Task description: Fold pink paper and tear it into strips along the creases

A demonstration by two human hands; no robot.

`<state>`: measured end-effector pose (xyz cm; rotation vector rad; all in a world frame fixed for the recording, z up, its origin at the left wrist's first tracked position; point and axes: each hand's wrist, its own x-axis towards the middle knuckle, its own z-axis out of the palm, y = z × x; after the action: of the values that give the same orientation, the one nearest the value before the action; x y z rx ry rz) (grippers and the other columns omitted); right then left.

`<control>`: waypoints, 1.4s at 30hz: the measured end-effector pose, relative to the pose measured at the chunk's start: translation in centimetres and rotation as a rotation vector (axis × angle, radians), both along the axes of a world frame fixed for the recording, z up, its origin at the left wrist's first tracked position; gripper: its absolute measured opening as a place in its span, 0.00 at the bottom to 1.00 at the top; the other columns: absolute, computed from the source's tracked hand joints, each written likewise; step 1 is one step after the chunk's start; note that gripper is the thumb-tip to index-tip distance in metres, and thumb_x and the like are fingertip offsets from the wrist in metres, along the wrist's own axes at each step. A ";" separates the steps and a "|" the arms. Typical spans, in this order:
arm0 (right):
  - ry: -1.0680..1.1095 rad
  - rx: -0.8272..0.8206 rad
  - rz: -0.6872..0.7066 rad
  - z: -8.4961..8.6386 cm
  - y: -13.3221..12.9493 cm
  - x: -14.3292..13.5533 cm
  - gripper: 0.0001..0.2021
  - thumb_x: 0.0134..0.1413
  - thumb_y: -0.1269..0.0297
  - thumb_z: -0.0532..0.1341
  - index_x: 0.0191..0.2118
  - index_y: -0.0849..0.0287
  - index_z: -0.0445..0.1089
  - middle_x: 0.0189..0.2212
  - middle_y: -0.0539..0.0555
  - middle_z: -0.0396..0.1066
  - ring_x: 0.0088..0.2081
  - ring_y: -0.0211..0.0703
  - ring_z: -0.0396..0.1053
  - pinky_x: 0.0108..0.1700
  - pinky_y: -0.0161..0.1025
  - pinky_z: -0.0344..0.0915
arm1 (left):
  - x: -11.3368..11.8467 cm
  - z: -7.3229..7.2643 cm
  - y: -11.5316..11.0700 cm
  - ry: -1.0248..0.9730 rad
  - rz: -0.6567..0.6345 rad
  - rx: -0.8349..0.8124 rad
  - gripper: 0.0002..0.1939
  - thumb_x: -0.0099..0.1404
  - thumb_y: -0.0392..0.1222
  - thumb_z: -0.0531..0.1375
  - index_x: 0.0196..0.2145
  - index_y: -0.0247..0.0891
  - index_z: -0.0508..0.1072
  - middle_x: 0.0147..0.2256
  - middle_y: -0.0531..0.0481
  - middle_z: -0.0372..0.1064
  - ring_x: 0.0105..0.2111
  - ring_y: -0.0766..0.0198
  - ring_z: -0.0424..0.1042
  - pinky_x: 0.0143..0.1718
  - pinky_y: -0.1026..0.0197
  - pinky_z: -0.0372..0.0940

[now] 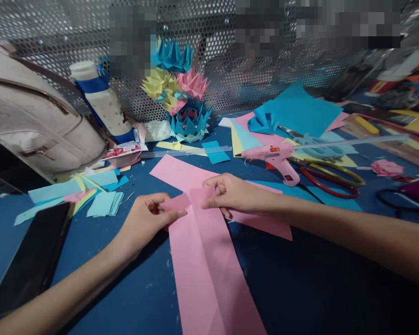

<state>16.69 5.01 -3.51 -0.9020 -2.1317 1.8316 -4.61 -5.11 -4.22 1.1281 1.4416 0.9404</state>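
A: So what's being held, left to right?
B: Pink strip (209,260), far end. Its left edge is pinched by the left hand (144,218), curled nearly closed. Lengthwise, it's run from between the hands toward the wearer, over the bench (300,284). Right edge's pinched just as snugly by the right hand (232,192).
A: Nearer hand?
B: Can't be called.

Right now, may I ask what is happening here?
A person's left hand and right hand hold the far end of a pink paper strip, on either side of its lengthwise crease. Another pink piece lies just beyond. A pink glue gun lies beyond the right hand, and folded paper flowers stand at the back.
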 end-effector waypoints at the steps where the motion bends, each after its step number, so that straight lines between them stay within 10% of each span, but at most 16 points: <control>1: 0.007 -0.008 0.001 0.0 0.0 0.0 0.17 0.47 0.55 0.69 0.27 0.59 0.62 0.14 0.42 0.62 0.14 0.31 0.62 0.18 0.28 0.55 | 0.0 0.0 0.0 -0.004 0.007 0.005 0.17 0.53 0.46 0.70 0.21 0.34 0.69 0.18 0.58 0.61 0.19 0.73 0.60 0.20 0.71 0.56; 8: 0.084 -0.096 -0.049 -0.5 0.3 0.2 0.16 0.52 0.53 0.66 0.36 0.60 0.65 0.13 0.42 0.64 0.12 0.33 0.62 0.17 0.30 0.61 | -0.2 0.5 0.2 -0.105 -0.089 -0.084 0.15 0.55 0.46 0.70 0.37 0.36 0.78 0.28 0.51 0.75 0.26 0.68 0.71 0.27 0.68 0.66; 42: 0.069 -0.181 -0.077 -0.4 0.3 0.1 0.19 0.51 0.53 0.67 0.34 0.59 0.59 0.15 0.45 0.69 0.13 0.34 0.65 0.16 0.30 0.62 | 0.0 -0.2 -0.1 -0.121 0.103 0.016 0.15 0.54 0.46 0.70 0.34 0.34 0.77 0.25 0.51 0.75 0.21 0.67 0.71 0.23 0.66 0.68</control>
<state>16.79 5.28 -3.90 -0.9298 -1.8877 2.0106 -4.62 -5.26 -4.38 0.9993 1.4064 1.0759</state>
